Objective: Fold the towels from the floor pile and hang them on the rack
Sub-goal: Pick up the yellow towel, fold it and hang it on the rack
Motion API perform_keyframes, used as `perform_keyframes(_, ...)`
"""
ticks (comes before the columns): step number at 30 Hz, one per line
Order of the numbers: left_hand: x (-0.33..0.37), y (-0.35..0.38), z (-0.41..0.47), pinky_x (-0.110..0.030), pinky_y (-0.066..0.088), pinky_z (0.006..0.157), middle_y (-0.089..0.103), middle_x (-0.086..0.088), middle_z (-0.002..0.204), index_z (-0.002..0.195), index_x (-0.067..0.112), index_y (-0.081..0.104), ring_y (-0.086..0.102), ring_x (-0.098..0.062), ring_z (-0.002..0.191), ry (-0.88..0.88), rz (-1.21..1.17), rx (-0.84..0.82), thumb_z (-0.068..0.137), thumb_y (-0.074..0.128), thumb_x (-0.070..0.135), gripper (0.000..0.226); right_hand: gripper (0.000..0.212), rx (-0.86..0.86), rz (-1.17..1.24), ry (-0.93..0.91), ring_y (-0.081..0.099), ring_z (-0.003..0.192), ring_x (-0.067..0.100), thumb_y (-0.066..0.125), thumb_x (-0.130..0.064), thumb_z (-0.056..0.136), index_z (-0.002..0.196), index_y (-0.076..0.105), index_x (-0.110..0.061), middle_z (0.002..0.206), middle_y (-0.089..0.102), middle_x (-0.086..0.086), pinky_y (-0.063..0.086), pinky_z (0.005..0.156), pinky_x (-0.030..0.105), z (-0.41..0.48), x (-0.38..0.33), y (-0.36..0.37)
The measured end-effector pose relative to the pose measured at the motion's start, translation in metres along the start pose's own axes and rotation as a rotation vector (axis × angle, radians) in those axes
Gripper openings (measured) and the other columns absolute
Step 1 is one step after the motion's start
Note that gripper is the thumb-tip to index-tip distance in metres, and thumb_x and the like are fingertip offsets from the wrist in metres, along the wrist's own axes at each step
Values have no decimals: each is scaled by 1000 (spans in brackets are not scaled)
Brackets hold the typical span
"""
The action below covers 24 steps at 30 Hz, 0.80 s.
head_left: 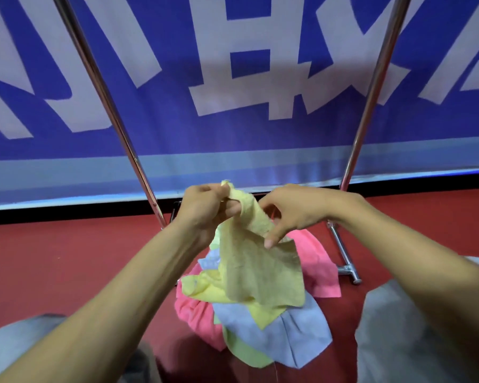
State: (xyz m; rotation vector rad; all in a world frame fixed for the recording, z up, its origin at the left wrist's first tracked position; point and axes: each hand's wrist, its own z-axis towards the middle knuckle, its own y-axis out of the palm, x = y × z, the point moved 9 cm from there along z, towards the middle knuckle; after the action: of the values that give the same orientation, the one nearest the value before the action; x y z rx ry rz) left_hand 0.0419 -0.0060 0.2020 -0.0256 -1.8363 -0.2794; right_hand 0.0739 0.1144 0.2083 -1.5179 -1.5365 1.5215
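In the head view, the person crouches over the floor pile (pixel 274 333), grey-trousered knees (pixel 404 335) on either side of it, which brings both arms within reach of the cloth.

The left grip (pixel 202 211), a bare hand, pinches the top corner of a yellow towel (pixel 260 275) between thumb and curled fingers. It holds that corner high so the cloth hangs free and its shape can be read.

The right grip (pixel 291 214) pinches the same towel lower down along its right edge, fingertips pointing downward. It seems to be feeling its way along the edge for the next corner, so that the towel can be spread flat before folding.

The towel's lower part drapes onto the pile, touching the other cloths. I judge it only partly separated and the fold itself not yet begun.

The pile lies on the red floor (pixel 67 261), near the person and between the rack's two slanted steel uprights (pixel 105 106). It holds a pink towel (pixel 325 272), a blue towel (pixel 299 335), and a pale green towel (pixel 246 352) on the near side.

The rack foot (pixel 346 262) rests just right of the pile. The hanging bar is out of view, so I cannot tell whether anything hangs there.

A blue banner (pixel 233 139) with large pale characters fills the far side.
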Motion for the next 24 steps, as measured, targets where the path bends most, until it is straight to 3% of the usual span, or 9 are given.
perform_keyframes(2,2,-1,-5,-20,56,50,54,-12,72,80,-4,57,59,-17,57,-66,-146,17,95,50,-1,17,45,92,-32,11,60,75,20,79,-52,66,85,65,-14,77,67,1,47,69,35,-8,2,-12)
perform_keyframes(6,8,-7,-8,-21,55,47,55,-14,73,77,-6,55,63,-17,51,-98,-225,35,92,53,-4,15,29,238,-49,31,54,68,20,71,-37,81,79,62,-9,68,61,-1,45,69,34,-18,4,-29)
perform_keyframes(8,16,-10,-7,-24,57,50,51,-12,73,76,-5,55,57,-18,56,-51,-187,51,91,55,-4,15,23,285,9,60,54,69,14,69,-34,84,78,60,-14,69,60,-5,41,66,24,-28,9,-38)
perform_keyframes(10,20,-11,-7,-30,60,56,48,-10,70,78,-2,55,52,-19,56,-15,-141,62,90,55,-3,12,17,337,145,71,54,67,8,69,-31,86,82,63,-15,72,63,-6,38,62,17,-37,15,-45)
perform_keyframes(12,20,-9,-8,-32,59,59,49,-9,69,80,2,55,53,-20,59,-3,-81,59,89,55,-2,10,15,388,382,60,49,61,7,69,-27,86,83,66,-13,68,62,-3,38,60,19,-41,19,-45)
perform_keyframes(17,24,18,-16,-28,55,69,64,-14,92,89,9,62,62,-23,76,74,194,-132,89,56,-1,12,13,440,783,100,45,62,9,69,-16,86,87,70,-4,68,57,5,35,57,16,-43,24,-33)
perform_keyframes(20,26,36,-22,-23,52,68,66,-10,91,90,8,66,62,-15,73,162,367,-244,88,56,-4,16,17,444,975,147,52,71,16,70,-15,85,91,70,1,79,62,11,41,67,24,-43,30,-27)
perform_keyframes(24,28,45,-30,-32,55,76,72,-10,90,97,10,68,68,-20,78,224,355,-306,79,70,-1,21,9,443,1256,153,61,68,14,67,-12,85,89,69,-3,80,67,9,51,64,22,-41,30,-27)
